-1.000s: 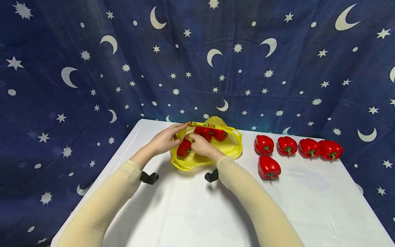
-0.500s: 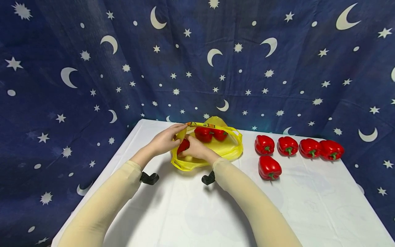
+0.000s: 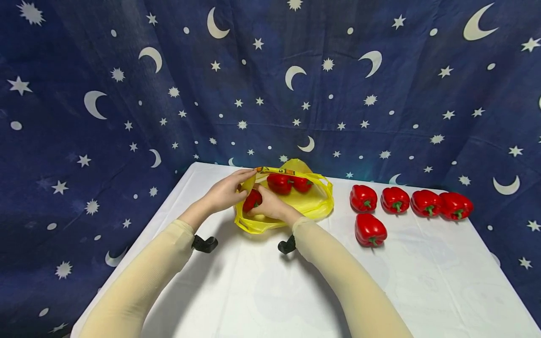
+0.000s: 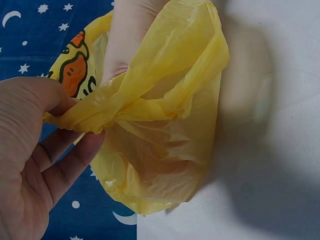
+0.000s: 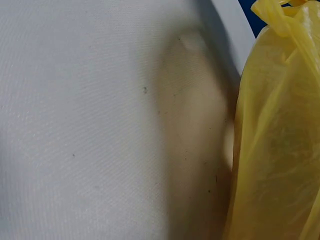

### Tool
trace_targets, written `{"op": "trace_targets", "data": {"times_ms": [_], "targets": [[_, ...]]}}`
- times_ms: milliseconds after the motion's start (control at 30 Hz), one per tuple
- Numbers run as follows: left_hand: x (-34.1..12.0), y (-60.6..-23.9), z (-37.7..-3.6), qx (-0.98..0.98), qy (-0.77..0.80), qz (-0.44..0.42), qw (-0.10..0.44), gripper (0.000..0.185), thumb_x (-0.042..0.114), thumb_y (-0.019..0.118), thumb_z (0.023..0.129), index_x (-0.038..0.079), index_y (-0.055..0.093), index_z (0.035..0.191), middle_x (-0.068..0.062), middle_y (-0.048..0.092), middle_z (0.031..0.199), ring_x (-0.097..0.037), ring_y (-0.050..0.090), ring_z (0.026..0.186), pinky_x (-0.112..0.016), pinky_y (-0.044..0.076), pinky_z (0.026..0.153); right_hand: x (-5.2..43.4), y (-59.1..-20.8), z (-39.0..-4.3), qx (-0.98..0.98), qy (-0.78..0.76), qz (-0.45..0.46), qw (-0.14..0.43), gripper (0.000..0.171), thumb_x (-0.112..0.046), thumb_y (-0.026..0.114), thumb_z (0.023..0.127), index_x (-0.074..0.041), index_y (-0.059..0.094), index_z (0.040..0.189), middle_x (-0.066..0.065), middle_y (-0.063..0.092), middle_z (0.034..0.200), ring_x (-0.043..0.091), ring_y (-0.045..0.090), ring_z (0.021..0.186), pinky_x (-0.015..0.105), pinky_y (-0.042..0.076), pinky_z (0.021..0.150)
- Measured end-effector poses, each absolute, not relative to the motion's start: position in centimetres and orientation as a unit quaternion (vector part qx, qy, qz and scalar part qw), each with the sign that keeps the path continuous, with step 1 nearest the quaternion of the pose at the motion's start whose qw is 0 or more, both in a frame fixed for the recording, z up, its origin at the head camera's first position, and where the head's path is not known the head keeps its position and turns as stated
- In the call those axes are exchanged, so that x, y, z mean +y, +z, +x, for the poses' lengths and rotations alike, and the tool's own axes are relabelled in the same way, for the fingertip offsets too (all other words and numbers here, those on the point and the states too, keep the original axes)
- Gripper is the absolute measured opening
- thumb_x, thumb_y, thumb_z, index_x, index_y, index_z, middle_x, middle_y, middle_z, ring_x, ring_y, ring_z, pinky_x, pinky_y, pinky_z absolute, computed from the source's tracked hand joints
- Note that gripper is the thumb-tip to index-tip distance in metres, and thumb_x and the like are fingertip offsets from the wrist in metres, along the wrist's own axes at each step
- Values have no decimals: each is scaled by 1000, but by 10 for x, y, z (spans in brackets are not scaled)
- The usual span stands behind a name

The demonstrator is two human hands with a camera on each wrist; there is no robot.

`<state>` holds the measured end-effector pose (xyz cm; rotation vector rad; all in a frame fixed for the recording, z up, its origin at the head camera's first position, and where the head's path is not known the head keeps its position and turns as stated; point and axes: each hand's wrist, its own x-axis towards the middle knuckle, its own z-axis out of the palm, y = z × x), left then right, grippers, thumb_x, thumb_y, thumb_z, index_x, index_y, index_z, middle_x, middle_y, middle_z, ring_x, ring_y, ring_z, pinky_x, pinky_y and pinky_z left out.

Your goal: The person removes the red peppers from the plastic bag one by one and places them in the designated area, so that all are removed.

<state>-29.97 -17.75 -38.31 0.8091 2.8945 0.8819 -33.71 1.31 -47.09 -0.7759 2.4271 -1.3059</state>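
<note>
A yellow plastic bag (image 3: 313, 206) lies with its mouth facing the head camera. My left hand (image 3: 225, 191) pinches its left rim; in the left wrist view the thumb and fingers of the left hand (image 4: 30, 150) squeeze the gathered edge. Inside the bag, my right hand (image 3: 272, 204) holds a red bell pepper (image 3: 251, 201) at the left side, fingers above it and thumb below. Two more red peppers, one of them a bell pepper (image 3: 279, 184), sit deeper in the bag. The right wrist view shows the bag's outer side (image 5: 280, 135), with the right hand hidden.
Right of the bag, several red bell peppers stand in a row, the nearest pepper (image 3: 363, 198) at its left end. One pepper (image 3: 370, 230) lies in front of that row. A white cloth (image 3: 253, 291) covers the table; a dark blue curtain (image 3: 270, 84) hangs behind.
My right hand has spread its thumb and fingers around the left pepper inside the bag, and that pepper has shifted slightly. The left hand keeps its hold on the rim.
</note>
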Motion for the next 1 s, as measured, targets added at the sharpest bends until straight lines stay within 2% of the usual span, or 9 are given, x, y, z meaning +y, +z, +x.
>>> {"op": "trace_targets", "data": {"times_ms": [167, 333, 533, 700, 833, 1000], "targets": [[-176, -383, -300, 924, 283, 258, 5, 66, 7, 61, 94, 16, 44, 157, -6, 42, 158, -28, 51, 132, -48, 45, 105, 15, -471, -335, 843, -451, -262, 134, 88, -16, 84, 84, -15, 35, 157, 4, 49, 152, 21, 49, 137, 35, 35, 114], [-175, -382, -298, 925, 280, 257, 6, 66, 8, 61, 93, 16, 44, 157, -6, 42, 158, -28, 54, 127, -47, 46, 103, 18, -469, -333, 848, -448, -252, 126, 86, -18, 84, 84, -14, 36, 156, 6, 49, 151, 22, 49, 136, 36, 36, 114], [-177, -382, -299, 929, 274, 249, 9, 66, 9, 61, 94, 17, 43, 158, -7, 40, 160, -30, 50, 135, -51, 45, 105, 28, -460, -329, 854, -443, -250, 110, 83, -11, 85, 82, -10, 41, 152, 8, 50, 149, 26, 51, 133, 40, 40, 111], [-176, -380, -299, 929, 275, 248, 10, 66, 10, 63, 94, 16, 44, 157, -8, 42, 158, -31, 50, 135, -52, 44, 106, 41, -450, -321, 857, -437, -251, 112, 82, -13, 85, 81, -13, 42, 151, 9, 48, 149, 28, 50, 132, 44, 41, 110], [-174, -379, -298, 928, 278, 248, 13, 66, 10, 63, 94, 17, 44, 157, -7, 43, 157, -30, 55, 127, -50, 47, 102, 52, -444, -314, 856, -439, -248, 116, 83, -14, 85, 81, -13, 41, 152, 10, 47, 150, 29, 49, 133, 45, 40, 110], [-173, -379, -298, 930, 275, 243, 21, 66, 9, 63, 95, 17, 44, 158, -6, 41, 158, -29, 55, 125, -49, 48, 101, 67, -438, -307, 850, -455, -235, 123, 82, -14, 85, 80, -19, 42, 150, 8, 48, 148, 28, 49, 132, 45, 41, 110]]}}
